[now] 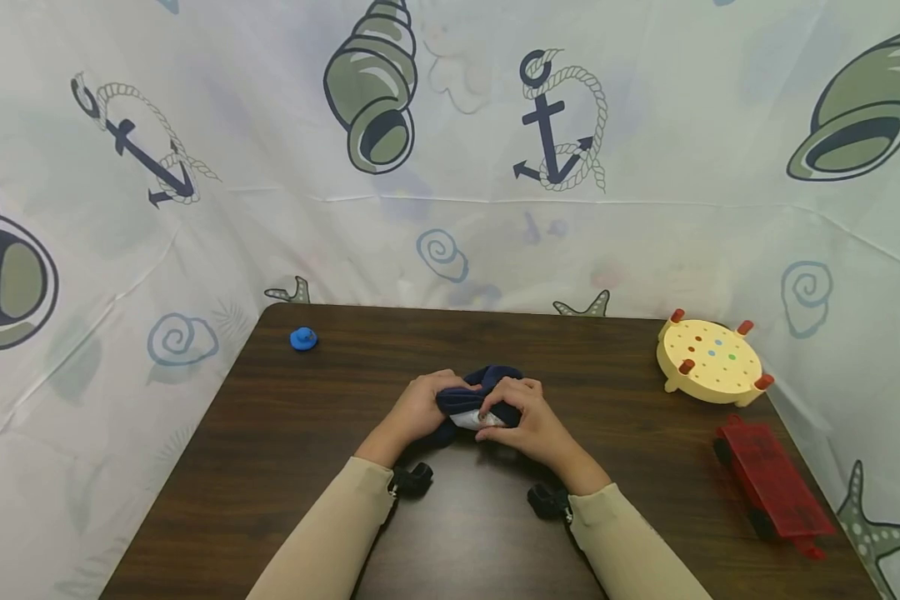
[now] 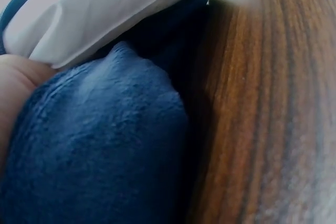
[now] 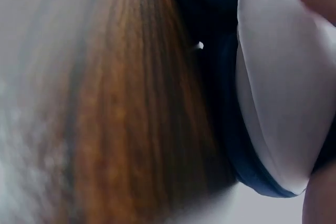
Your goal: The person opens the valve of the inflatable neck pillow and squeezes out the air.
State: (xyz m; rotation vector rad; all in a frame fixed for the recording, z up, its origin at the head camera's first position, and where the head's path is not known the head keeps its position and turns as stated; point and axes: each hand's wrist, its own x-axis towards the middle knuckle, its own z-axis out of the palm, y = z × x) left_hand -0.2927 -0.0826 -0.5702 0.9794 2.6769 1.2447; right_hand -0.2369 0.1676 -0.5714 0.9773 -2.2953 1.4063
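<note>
Both hands are on a navy blue plush cloth item near the middle of the table. A smooth white inner part bulges from between its blue edges. My left hand grips the item's left end, thumb along the top. At the right, my right hand pinches it, with the thumb under the white part and curled fingers above. Close up in the left wrist view, a rounded fuzzy blue section lies below the white fabric. In the right wrist view, fingers flank the white bulge.
A small blue knobbed piece lies at the table's far left. Along the right side are a yellow round pegboard with red pegs and a translucent red wagon-like toy with dark wheels. A printed white sheet hangs behind the dark wood table.
</note>
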